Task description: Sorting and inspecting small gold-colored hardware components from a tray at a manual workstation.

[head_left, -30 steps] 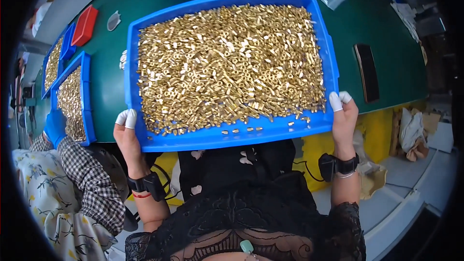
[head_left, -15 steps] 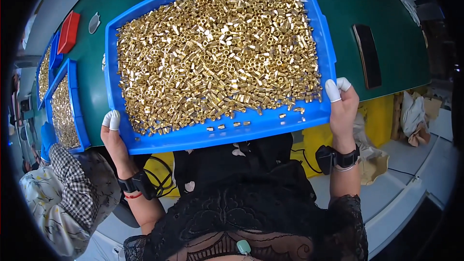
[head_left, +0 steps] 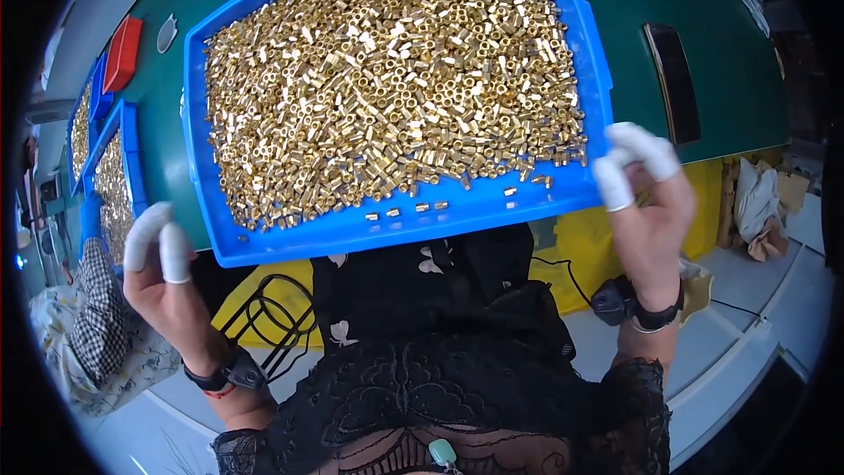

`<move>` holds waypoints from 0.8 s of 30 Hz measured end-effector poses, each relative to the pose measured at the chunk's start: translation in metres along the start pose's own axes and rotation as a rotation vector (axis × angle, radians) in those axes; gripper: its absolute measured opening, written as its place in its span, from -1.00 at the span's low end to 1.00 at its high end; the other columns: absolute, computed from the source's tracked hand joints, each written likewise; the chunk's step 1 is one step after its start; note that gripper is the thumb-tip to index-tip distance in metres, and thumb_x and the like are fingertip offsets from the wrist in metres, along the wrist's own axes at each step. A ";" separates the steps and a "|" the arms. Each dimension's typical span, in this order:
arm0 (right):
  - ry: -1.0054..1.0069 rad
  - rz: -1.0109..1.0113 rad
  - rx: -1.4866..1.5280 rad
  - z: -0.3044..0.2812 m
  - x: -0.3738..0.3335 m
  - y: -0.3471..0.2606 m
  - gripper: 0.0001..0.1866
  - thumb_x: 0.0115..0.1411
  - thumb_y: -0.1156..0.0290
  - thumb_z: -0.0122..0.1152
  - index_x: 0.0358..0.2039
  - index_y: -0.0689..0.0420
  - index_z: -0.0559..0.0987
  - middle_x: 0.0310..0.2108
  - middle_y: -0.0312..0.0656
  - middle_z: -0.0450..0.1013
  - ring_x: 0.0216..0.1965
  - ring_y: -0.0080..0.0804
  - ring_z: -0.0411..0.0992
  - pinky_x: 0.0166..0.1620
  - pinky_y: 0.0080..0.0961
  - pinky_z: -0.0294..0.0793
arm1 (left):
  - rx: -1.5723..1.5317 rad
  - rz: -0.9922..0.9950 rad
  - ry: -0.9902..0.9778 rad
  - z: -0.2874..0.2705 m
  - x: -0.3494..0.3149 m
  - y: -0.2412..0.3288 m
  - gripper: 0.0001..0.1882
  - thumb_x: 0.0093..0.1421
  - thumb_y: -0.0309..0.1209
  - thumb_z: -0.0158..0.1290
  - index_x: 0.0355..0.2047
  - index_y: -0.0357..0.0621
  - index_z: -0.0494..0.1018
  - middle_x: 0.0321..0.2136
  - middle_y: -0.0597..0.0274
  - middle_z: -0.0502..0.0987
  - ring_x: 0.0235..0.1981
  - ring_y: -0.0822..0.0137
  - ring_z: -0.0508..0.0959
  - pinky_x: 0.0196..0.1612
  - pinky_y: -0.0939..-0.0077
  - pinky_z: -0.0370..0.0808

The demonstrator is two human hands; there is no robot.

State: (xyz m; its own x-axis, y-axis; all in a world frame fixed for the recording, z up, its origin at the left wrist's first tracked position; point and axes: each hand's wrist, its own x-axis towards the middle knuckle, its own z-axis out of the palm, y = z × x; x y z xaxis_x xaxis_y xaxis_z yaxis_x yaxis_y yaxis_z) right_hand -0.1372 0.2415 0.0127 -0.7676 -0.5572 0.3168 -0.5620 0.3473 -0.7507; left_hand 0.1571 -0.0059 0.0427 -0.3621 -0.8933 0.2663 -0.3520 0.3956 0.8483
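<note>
A large blue plastic tray (head_left: 334, 244) rests at a slant on the green table, with its near side jutting past the table's edge. Small hexagonal brass fittings (head_left: 387, 88) fill most of it, and several lie loose along the bare strip at the front. My left hand (head_left: 171, 299), with white finger cots on thumb and fingers, is off the tray beyond its near left corner, open and holding nothing. By the near right corner, my right hand (head_left: 655, 229) is open too, its white-capped thumb close to the rim; whether it touches cannot be seen.
A dark phone (head_left: 673, 84) lies right on the green table (head_left: 734, 97). At left are a red bin (head_left: 122, 54), a grey oval piece (head_left: 167, 33) and smaller blue trays of fittings (head_left: 112, 171). A co-worker's checked sleeve (head_left: 98, 308) and blue-gloved hand (head_left: 90, 214) reach there.
Both hands have let go of the tray. My left hand has moved left and toward me, my right hand slightly right. The tray appears a little farther away and left in view.
</note>
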 end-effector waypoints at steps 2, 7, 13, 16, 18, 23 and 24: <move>-0.334 -0.219 0.012 0.014 0.004 -0.010 -0.69 -0.02 0.54 0.32 -0.20 0.15 0.56 -0.56 -0.26 0.39 -0.56 -0.42 0.39 -0.47 -0.56 0.39 | 0.009 0.154 -0.313 0.029 0.004 0.024 -0.82 0.13 -0.57 0.08 -0.23 -0.29 0.48 -0.46 0.30 0.50 -0.47 0.53 0.42 -0.42 0.69 0.33; -0.582 -0.277 -0.089 0.029 0.016 -0.007 -0.74 -0.02 0.53 0.33 -0.25 0.17 0.60 -0.60 -0.21 0.36 -0.59 -0.49 0.33 -0.52 -0.54 0.30 | -0.028 0.441 -0.848 0.093 0.004 0.059 -0.76 -0.01 -0.64 0.12 -0.28 -0.23 0.48 -0.45 0.13 0.44 -0.52 0.25 0.45 -0.45 0.52 0.37; -0.651 -0.335 -0.242 0.033 0.022 -0.002 -0.77 -0.06 0.49 0.35 -0.31 0.14 0.62 -0.63 -0.16 0.35 -0.66 -0.36 0.31 -0.55 -0.45 0.29 | 0.336 0.699 -0.963 0.152 0.005 0.042 -0.75 -0.01 -0.54 0.10 -0.26 -0.14 0.51 -0.49 0.13 0.42 -0.53 0.09 0.48 -0.47 0.30 0.44; -0.674 -0.329 -0.272 0.034 0.024 -0.002 -0.76 -0.07 0.48 0.36 -0.31 0.13 0.63 -0.63 -0.17 0.36 -0.66 -0.34 0.31 -0.55 -0.43 0.29 | 0.392 0.749 -0.958 0.165 0.006 0.034 -0.76 -0.01 -0.51 0.09 -0.26 -0.12 0.52 -0.51 0.13 0.41 -0.54 0.07 0.49 -0.48 0.25 0.46; -0.685 -0.316 -0.266 0.034 0.025 -0.002 -0.76 -0.07 0.47 0.36 -0.32 0.13 0.63 -0.63 -0.17 0.36 -0.66 -0.33 0.32 -0.54 -0.41 0.30 | 0.416 0.753 -0.940 0.169 0.005 0.032 -0.78 0.00 -0.47 0.08 -0.29 -0.12 0.54 -0.53 0.14 0.41 -0.55 0.08 0.50 -0.50 0.24 0.46; -0.717 -0.322 -0.236 0.036 0.028 -0.001 -0.74 -0.10 0.47 0.36 -0.32 0.13 0.62 -0.63 -0.16 0.37 -0.62 -0.30 0.35 -0.52 -0.39 0.33 | 0.402 0.729 -0.970 0.171 0.002 0.036 -0.82 -0.03 -0.47 0.10 -0.36 -0.15 0.54 -0.53 0.14 0.42 -0.55 0.07 0.50 -0.49 0.24 0.46; -0.728 -0.338 -0.236 0.037 0.029 0.000 -0.74 -0.10 0.47 0.36 -0.32 0.13 0.62 -0.63 -0.15 0.37 -0.61 -0.29 0.36 -0.51 -0.38 0.34 | 0.386 0.733 -0.963 0.172 0.002 0.035 -0.84 -0.04 -0.47 0.10 -0.38 -0.16 0.54 -0.53 0.14 0.43 -0.54 0.06 0.50 -0.48 0.23 0.46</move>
State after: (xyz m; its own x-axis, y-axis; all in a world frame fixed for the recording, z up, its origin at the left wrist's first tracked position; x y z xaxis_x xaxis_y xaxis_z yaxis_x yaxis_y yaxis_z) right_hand -0.1482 0.1977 0.0002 -0.2006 -0.9796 -0.0111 -0.8384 0.1775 -0.5154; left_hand -0.0041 0.0432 -0.0053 -0.9992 0.0125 0.0382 0.0271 0.9107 0.4121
